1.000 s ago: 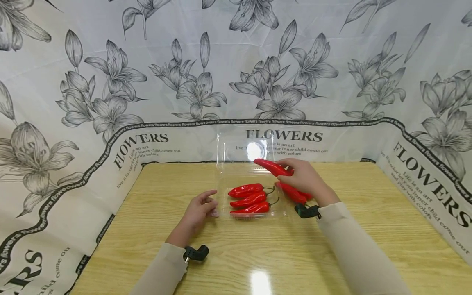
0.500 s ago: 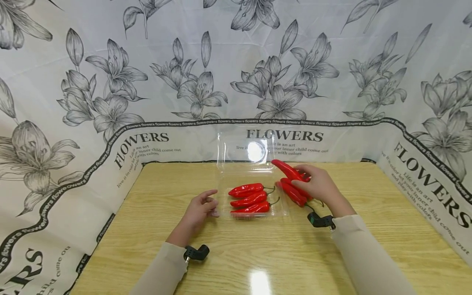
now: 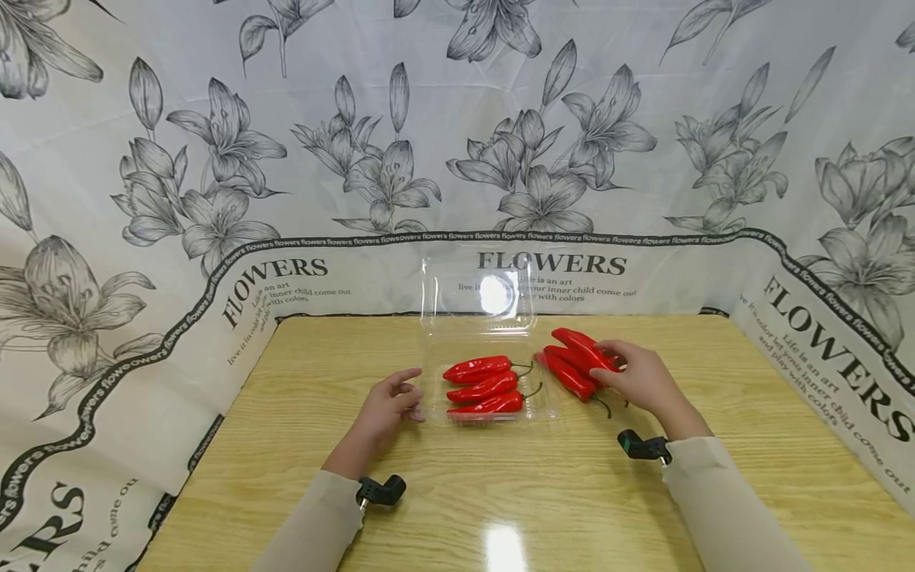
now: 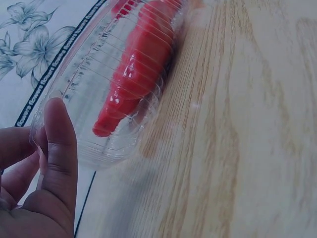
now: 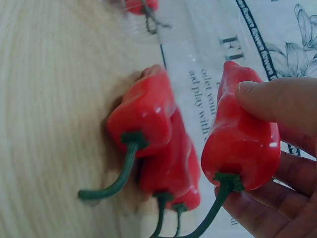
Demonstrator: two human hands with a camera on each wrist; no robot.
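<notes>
My right hand (image 3: 636, 375) pinches a red pepper (image 5: 242, 134) with a curved green stem between thumb and fingers. It is held just above other red peppers (image 5: 143, 114) lying close together on the table, their stems toward me. To the left stands a clear plastic clamshell container (image 3: 549, 397), its lid (image 3: 457, 290) raised at the back. Three red peppers (image 3: 482, 388) lie side by side in it, stems pointing right. At the container's left edge, my left hand (image 3: 382, 405) holds the rim between thumb (image 4: 60, 144) and fingers.
The wooden table (image 3: 443, 500) runs up to a white flower-printed cloth (image 3: 386, 278) hung at the back and sides. A small black camera sits on each wrist, the left camera (image 3: 382, 490) and the right camera (image 3: 643, 446).
My right hand has carried the pepper from near the container's back right corner rightward and down, to just over the loose peppers. The left hand and the container have stayed in place.
</notes>
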